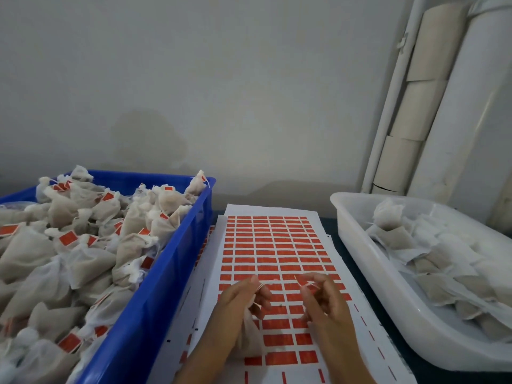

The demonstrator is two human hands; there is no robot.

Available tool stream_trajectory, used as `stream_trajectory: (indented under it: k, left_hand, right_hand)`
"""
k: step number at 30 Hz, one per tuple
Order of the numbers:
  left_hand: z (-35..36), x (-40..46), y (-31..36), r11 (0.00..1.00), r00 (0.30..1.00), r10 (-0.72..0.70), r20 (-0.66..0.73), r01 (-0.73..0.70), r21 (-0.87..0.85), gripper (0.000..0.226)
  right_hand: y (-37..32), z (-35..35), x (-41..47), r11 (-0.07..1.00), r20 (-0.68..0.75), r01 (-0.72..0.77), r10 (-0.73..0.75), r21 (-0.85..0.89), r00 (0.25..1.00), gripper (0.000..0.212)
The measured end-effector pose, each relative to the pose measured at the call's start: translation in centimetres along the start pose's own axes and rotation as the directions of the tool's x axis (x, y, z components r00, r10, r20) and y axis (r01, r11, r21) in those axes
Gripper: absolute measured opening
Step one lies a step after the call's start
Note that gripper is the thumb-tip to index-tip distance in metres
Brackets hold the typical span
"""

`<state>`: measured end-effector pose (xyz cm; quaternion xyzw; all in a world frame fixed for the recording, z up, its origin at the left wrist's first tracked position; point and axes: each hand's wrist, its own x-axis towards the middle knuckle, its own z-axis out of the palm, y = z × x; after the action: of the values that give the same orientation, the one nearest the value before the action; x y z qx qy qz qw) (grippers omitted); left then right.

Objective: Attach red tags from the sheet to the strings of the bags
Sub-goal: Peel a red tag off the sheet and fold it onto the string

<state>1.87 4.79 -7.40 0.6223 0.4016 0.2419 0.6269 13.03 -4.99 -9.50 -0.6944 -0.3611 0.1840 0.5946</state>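
Hands hover over the tag sheet [277, 253]: left hand [238, 303] grips a bag [249, 336], right hand [321, 297] pinches its string [304, 284]. Blue bin [155, 275] left holds tagged bags, white tub [368, 261] right untagged ones.

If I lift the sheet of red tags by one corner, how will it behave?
The sheet of red tags looks like thin paper, so it would probably bend and droop. It seems light and may slide over the sheets beneath. Both hands hover above its near end.
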Motion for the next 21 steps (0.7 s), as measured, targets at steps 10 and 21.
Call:
stream_trajectory:
  k: [10,21]
  left_hand:
    - [1.4,0.6,-0.7,0.958,0.999,0.019,-0.034,-0.008,0.285,0.02]
    - [1.0,-1.7,-1.4,0.972,0.98,0.199,-0.023,-0.2,-0.121,0.02]
  right_hand:
    - [-0.3,0.8,-0.8,0.989,0.185,0.094,-0.071,-0.118,0.98,0.035]
    - [0.0,0.2,-1.2,0.963,0.082,0.19,-0.177,-0.191,0.981,0.019]
